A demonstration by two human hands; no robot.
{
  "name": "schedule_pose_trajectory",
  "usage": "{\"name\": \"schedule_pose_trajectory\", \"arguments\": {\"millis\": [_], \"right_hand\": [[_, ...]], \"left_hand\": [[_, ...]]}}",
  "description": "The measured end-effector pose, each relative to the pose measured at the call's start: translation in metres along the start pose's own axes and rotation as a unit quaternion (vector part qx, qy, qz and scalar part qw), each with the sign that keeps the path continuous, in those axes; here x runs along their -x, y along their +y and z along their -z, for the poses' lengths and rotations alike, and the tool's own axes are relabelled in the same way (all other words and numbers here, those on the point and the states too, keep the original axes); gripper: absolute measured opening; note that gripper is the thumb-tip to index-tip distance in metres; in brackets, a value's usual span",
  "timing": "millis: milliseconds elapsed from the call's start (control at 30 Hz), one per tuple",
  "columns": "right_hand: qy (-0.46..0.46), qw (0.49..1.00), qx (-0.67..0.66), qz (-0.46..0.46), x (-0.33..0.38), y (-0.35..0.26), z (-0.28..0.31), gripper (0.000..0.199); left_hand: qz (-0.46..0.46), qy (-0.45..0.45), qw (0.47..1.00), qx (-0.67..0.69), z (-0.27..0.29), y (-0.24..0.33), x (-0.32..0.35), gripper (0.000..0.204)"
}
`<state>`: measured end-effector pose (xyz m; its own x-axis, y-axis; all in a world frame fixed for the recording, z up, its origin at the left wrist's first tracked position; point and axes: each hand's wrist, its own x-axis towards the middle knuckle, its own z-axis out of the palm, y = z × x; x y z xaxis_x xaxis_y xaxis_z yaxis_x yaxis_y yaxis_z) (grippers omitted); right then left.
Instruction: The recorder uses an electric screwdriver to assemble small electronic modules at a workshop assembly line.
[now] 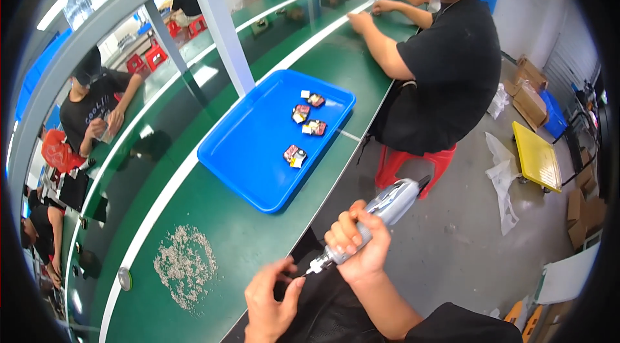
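Observation:
My right hand (356, 243) is wrapped around a silver-grey electric screwdriver (391, 204), which slants down to the left over my lap. Its white nose and thin bit point at my left hand (271, 298). The left fingers and thumb curl together at the bit's tip; anything small between them is too hidden to make out. On the green table to the left lies a loose pile of tiny light-coloured screws (185, 269). Beyond it sits a blue tray (236, 149) holding several small red-and-black parts (295, 155) with pale labels along its right side.
A grey-white post (219, 23) rises behind the tray. A small round greenish object (125, 278) rests by the white line at left. Seated at the same table, a co-worker (445, 65) occupies a red stool (416, 165) ahead. A yellow cart (537, 157) and cardboard boxes stand at right.

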<state>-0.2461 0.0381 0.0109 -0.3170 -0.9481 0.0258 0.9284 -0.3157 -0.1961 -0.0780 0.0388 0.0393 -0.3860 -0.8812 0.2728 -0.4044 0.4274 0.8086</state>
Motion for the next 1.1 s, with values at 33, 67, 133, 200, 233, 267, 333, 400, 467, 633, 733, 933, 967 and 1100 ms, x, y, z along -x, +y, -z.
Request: {"name": "schedule_pose_trajectory", "arguments": {"millis": [33, 67, 133, 200, 233, 267, 333, 400, 467, 633, 733, 933, 967, 1100], "right_hand": [[0.004, 1.000, -0.001, 0.012, -0.005, -0.004, 0.001, 0.012], [0.010, 1.000, 0.006, 0.023, -0.010, -0.007, 0.004, 0.012], [0.025, 0.999, 0.011, 0.033, -0.018, -0.015, 0.012, 0.012], [0.037, 0.998, 0.012, 0.048, -0.028, -0.021, 0.018, 0.011], [0.036, 0.998, 0.011, 0.046, -0.033, -0.022, 0.021, 0.011], [0.043, 0.998, 0.014, 0.041, -0.035, -0.024, 0.022, 0.011], [0.062, 0.998, 0.008, 0.029, -0.034, -0.023, 0.025, 0.010], [0.081, 0.996, 0.001, 0.029, -0.028, -0.027, 0.027, 0.009], [0.111, 0.993, -0.027, 0.020, -0.022, -0.030, 0.029, 0.008], [0.125, 0.991, -0.028, -0.028, -0.022, -0.023, 0.041, 0.011], [0.114, 0.992, -0.048, -0.036, -0.018, -0.023, 0.043, 0.009], [0.187, 0.982, -0.028, -0.015, -0.015, -0.014, 0.025, 0.012], [0.186, 0.982, -0.026, -0.019, -0.016, -0.013, 0.031, 0.012], [0.117, 0.992, -0.015, -0.054, -0.012, -0.011, 0.042, 0.009]], "left_hand": [[0.007, -0.007, 1.000, 0.005, 0.004, 0.000, -0.009, 0.037], [-0.020, -0.018, 0.999, -0.033, 0.011, -0.002, -0.020, 0.038], [-0.081, -0.044, 0.990, -0.103, 0.019, 0.001, -0.053, 0.039], [-0.162, -0.034, 0.976, -0.138, 0.014, -0.004, -0.100, 0.033], [-0.164, -0.037, 0.976, -0.140, 0.009, -0.010, -0.126, 0.027], [-0.184, -0.027, 0.969, -0.160, 0.001, -0.016, -0.153, 0.020], [-0.174, -0.020, 0.967, -0.183, -0.018, -0.035, -0.193, 0.015], [-0.166, -0.060, 0.961, -0.213, -0.037, -0.042, -0.208, 0.013], [-0.155, -0.106, 0.951, -0.244, -0.053, -0.042, -0.220, 0.014], [-0.113, -0.129, 0.940, -0.295, -0.048, -0.044, -0.218, 0.013], [-0.138, -0.149, 0.929, -0.311, -0.046, -0.044, -0.221, 0.012], [-0.180, -0.120, 0.917, -0.336, -0.043, -0.051, -0.218, 0.011], [-0.185, -0.117, 0.924, -0.315, -0.040, -0.052, -0.219, 0.011], [-0.185, -0.096, 0.938, -0.277, -0.034, -0.054, -0.216, 0.011]]}}
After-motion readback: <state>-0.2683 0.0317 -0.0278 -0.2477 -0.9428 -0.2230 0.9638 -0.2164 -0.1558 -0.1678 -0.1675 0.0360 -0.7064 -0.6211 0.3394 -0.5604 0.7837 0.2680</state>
